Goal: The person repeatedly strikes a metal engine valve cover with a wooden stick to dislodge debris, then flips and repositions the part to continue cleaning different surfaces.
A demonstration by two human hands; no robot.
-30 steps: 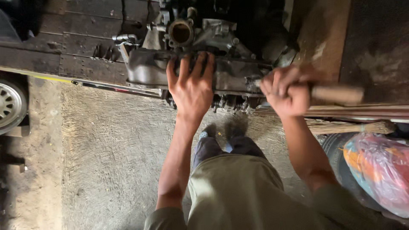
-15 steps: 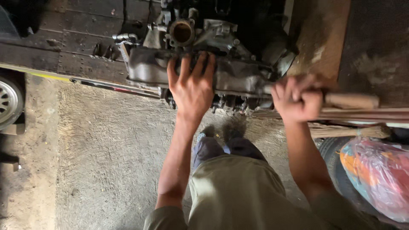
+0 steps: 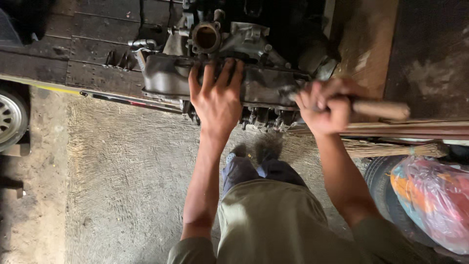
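In the head view, the only 1 there is, the left hand (image 3: 217, 100) lies flat with its 5 fingers spread wide on the grey metal cover of the engine block (image 3: 234, 73); it grips nothing and only presses down, its fingertips close under the round open port (image 3: 206, 38) at the top of the casting. The right hand (image 3: 323, 106) is closed in a full fist round a wooden-handled tool (image 3: 378, 110); the handle juts out to the right of the fist, while the working end at the left of the fist meets the right end of the engine and is too dark to make out.

Against the pictures from 1.0 and 0.5 s ago, the left hand has kept its place on the cover; the right hand has stayed low beside the engine's right end and the handle has lengthened out of the fist and settled nearly level; this reads as a stroke or a pull of the tool against the block while the other hand steadies it, though that is a judgement.

The engine rests on a dark plank worktop (image 3: 97, 54) beyond both hands. Below the right hand lie a straw broom (image 3: 391, 149) and a coloured plastic bag (image 3: 435, 200); far to the left of the left hand a car wheel (image 3: 10, 120) stands on the concrete floor (image 3: 122, 186).
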